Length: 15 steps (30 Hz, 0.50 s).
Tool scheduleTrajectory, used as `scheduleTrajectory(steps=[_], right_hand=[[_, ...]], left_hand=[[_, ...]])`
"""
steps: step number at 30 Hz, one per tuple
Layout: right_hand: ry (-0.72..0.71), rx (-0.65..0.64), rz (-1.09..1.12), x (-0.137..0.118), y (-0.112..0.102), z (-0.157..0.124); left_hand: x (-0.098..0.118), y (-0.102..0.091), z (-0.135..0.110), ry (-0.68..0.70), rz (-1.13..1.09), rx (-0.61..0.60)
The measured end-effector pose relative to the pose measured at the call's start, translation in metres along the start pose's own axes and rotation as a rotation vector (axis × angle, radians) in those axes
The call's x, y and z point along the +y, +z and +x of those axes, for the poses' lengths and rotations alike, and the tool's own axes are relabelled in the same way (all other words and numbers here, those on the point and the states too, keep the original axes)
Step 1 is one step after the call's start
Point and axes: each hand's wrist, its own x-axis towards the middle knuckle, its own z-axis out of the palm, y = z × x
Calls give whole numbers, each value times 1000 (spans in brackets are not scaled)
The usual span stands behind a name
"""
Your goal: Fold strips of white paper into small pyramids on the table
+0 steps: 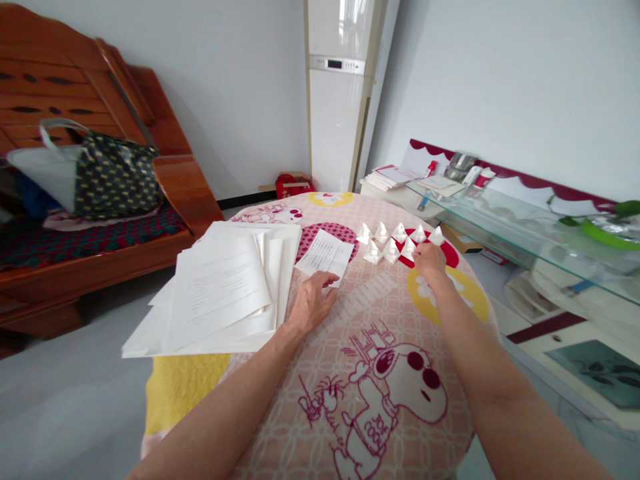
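My left hand (315, 297) lies over the near edge of a small printed sheet of paper (326, 252), fingers loosely stretched out and touching it. My right hand (429, 259) is at the near right end of two rows of small folded white paper boats (391, 251). Its fingers are closed together, and whatever they hold, if anything, is hidden. One paper boat (409, 249) stands just left of these fingers, and another paper boat (437, 236) stands beyond them. Left of my left hand is a thick stack of paper (215, 287) with a printed sheet on top.
A pink patterned cloth (320, 373) with a cartoon dog covers the round table. At the right, a glass-topped cabinet (525, 227) holds cups, papers and a green bowl (610, 233). A wooden bench (175, 193) with a dark bag (115, 177) stands at the left.
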Motion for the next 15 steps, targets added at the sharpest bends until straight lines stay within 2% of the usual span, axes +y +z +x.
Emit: scheduleTrajectory(steps=[12, 15], right_hand=[[-40, -28, 27, 1, 0, 1], [-15, 6, 71, 1, -2, -2]], left_hand=[[-1, 1, 0, 16, 17, -4], [-3, 2, -1, 21, 49, -26]])
